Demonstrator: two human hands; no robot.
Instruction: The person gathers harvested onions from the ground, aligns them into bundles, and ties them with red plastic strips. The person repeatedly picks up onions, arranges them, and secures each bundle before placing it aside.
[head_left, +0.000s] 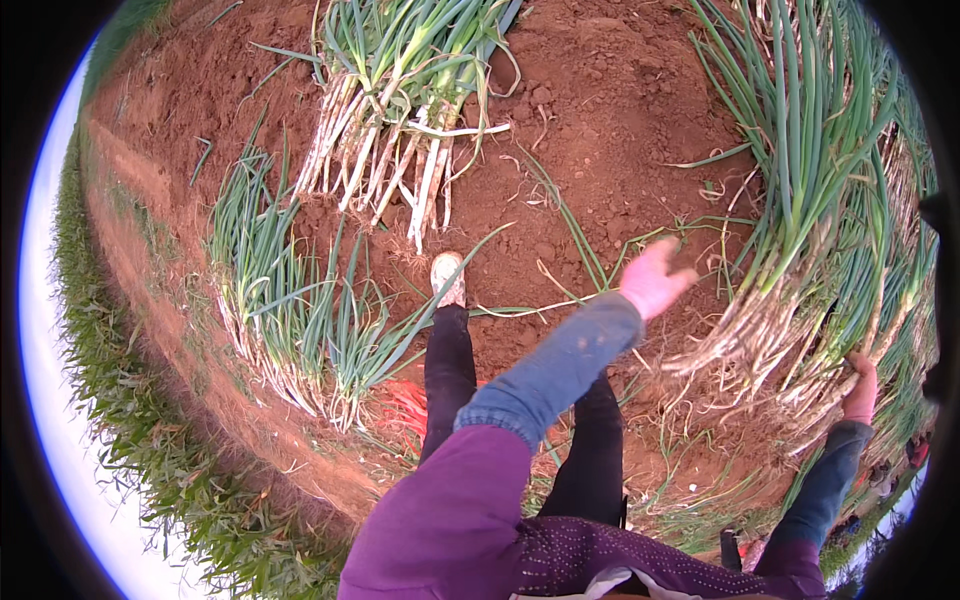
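Note:
Long green onions with white stems lie in a large pile (795, 225) on the right, roots toward me. At its lower edge my right hand (861, 382) is closed around the stems of some green onions (840, 390). My left hand (654, 277) reaches over the red soil to the left of the pile, fingers apart and slightly blurred, with nothing in it. A sorted bunch of green onions (390, 142) lies beyond my shoe, its roots pointing to me. Another row of green onions (300, 322) lies to the left of my legs.
My shoe (448, 277) stands on the red soil (622, 97), near loose leaves (570, 217). Red netting or plastic strips (405, 405) lie beside my leg. Leafy green crops (150, 457) border the soil at the far left. Other people appear small at the lower right edge.

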